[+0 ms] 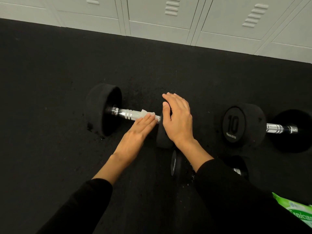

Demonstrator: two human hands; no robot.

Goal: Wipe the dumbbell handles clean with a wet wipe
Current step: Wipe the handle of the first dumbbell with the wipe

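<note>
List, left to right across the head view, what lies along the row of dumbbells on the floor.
Black end weight → chrome handle → wet wipe → right hand → weight marked 10 → second dumbbell's handle. The left hand overlaps the wipe, so it is left out.

A crumpled white wet wipe (148, 114) sits on the knurled chrome handle (130, 115) of the black dumbbell (103, 108).

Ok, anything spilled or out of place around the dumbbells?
Only small shiny specks on the black floor, below the big dumbbell and beside the small dumbbell. They look like drips, perhaps from the wet wipe. Nothing else stands out.
</note>
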